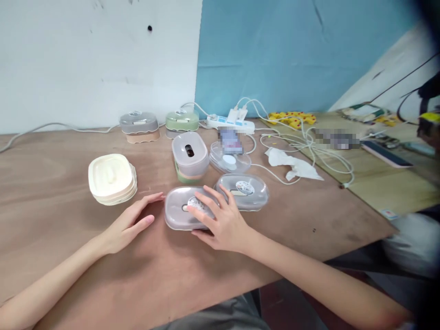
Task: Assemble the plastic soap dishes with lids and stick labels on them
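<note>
Glossy translucent-grey oval plastic cover (174, 213): near centre, round white label (193, 202) on. Right hand (225, 222): fingers spread over it. Left hand (125, 229): at its left end, fingers together, thumb apart, contact unclear. Looks mostly done; farther slotted lavender plastic box (198, 149) shows no label, likely pending.

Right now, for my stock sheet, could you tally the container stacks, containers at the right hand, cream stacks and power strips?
Container stacks: 3 (rear grey-topped stack, rear green-topped stack, central stack)
Containers at the right hand: 2 (front container, neighbouring container)
Cream stacks: 1
Power strips: 1
Total: 7
</note>
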Available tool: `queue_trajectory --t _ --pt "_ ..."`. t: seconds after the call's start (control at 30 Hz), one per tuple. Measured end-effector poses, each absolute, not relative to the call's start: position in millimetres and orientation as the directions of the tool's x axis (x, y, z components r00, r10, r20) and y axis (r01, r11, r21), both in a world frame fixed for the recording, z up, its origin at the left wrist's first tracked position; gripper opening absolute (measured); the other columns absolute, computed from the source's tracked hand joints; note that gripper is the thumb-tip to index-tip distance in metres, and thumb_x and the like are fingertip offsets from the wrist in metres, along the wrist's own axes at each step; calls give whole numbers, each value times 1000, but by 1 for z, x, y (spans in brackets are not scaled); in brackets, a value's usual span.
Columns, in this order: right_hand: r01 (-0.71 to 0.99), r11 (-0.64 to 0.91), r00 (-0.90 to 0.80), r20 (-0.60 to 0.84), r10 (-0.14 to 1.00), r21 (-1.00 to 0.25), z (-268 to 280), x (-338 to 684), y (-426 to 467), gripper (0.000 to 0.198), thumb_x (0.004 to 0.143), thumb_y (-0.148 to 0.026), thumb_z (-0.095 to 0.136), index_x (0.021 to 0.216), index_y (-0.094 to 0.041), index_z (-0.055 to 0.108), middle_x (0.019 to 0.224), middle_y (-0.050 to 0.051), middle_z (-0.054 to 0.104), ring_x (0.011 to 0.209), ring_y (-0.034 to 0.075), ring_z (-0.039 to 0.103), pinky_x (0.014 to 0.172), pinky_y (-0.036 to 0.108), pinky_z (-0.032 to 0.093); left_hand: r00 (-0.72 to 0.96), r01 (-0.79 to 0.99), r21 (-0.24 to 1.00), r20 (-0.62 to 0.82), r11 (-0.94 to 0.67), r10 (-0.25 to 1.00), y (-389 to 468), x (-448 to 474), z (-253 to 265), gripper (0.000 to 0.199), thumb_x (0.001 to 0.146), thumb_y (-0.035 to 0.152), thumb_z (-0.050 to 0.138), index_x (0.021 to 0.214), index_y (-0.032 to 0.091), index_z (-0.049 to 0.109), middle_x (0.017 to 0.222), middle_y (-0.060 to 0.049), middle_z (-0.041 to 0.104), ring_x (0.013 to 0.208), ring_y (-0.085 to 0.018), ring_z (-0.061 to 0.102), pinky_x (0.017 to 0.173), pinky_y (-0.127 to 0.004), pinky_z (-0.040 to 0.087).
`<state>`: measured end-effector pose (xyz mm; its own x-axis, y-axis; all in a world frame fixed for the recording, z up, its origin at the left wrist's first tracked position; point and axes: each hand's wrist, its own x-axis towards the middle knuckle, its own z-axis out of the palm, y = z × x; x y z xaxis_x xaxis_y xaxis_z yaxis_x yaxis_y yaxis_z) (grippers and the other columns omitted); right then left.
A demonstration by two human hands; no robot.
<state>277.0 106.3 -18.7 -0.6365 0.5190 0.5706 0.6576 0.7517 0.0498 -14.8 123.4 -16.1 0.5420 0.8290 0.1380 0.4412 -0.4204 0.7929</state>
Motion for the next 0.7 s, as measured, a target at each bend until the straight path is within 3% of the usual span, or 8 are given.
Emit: queue_trajectory --t 0.13,0.33,0.4,0.5,0.6,0.7 --pt "739 671 -587 546 598 59 -16 308 99 45 84 -39 62 125 -22 56 130 16 57 128 38 45 104 64 30 567 511 718 131 -472 813 122 -14 -18 38 96 38 49 133 31 51 138 -5 58 128 -27 53 104 -44 46" --pt "823 542 -538 535 652 168 -16 369 95 49 83 -39 65 126 -20 53 129 17 57 122 37 51 101 60 38 574 488 630 290 -604 766 119 -7 -25 24 95 28 47 114 30 62 123 -4 66 123 -25 55 98 -41 47" --pt "838 507 -530 520 670 201 -14 386 96 50 84 -44 62 126 -18 52 128 18 57 121 39 52 98 61 40 602 493 520 375 -698 705 119 -5 -27 24 93 22 48 112 29 62 121 -4 67 121 -25 58 101 -43 44" --pt "866 459 -489 523 698 198 -9 396 97 49 87 -50 53 123 -16 52 125 19 57 122 44 48 93 64 41 569 545 334 526 -769 631 119 -7 -22 31 89 16 49 113 31 61 119 -2 69 120 -26 59 112 -51 30" --pt "895 419 -419 606 676 152 -2 386 104 39 89 -40 52 121 -17 52 124 18 57 125 43 46 93 62 41 435 667 229 652 -709 621 122 -16 -12 35 86 18 53 118 33 59 121 -3 68 120 -31 59 114 -57 22" --pt "888 443 -399 680 616 119 9 366 117 36 88 -29 56 122 -20 50 121 15 60 125 39 48 96 58 42 245 847 213 657 -487 713 129 -29 -2 38 84 26 60 122 26 56 130 -12 61 124 -42 52 110 -70 13"
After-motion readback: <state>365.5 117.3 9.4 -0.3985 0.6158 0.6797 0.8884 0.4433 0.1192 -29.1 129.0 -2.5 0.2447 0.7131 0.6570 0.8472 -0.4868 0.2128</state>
